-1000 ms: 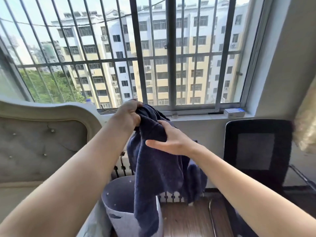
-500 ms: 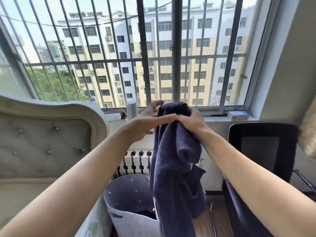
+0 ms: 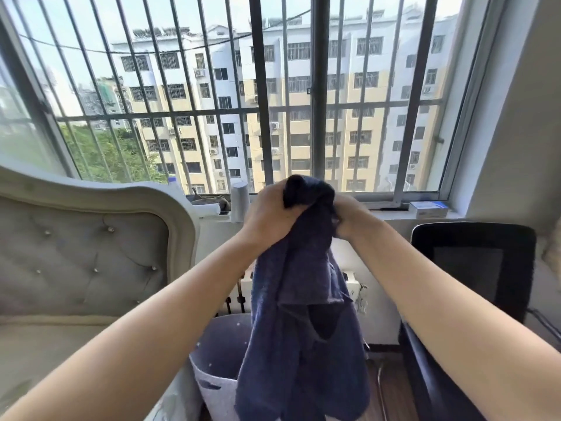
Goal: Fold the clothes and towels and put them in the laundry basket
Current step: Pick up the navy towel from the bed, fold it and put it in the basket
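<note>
A dark blue towel (image 3: 300, 323) hangs bunched and crumpled in front of me, held up at chest height before the window. My left hand (image 3: 268, 215) grips its top from the left. My right hand (image 3: 349, 218) grips the same top edge from the right, the two hands close together. The towel's lower part dangles over the grey felt laundry basket (image 3: 212, 381), which stands on the floor below and is partly hidden by the cloth.
A padded cream headboard (image 3: 91, 253) and bed fill the left. A black office chair (image 3: 473, 268) stands at the right. Behind the towel are a white radiator (image 3: 353, 287), the window sill with a small box (image 3: 428, 209) and a barred window (image 3: 273, 101).
My left hand, open half a second ago, has closed on the towel's top beside my right hand. A second ago the left hand alone held it and the right was flat against it.
</note>
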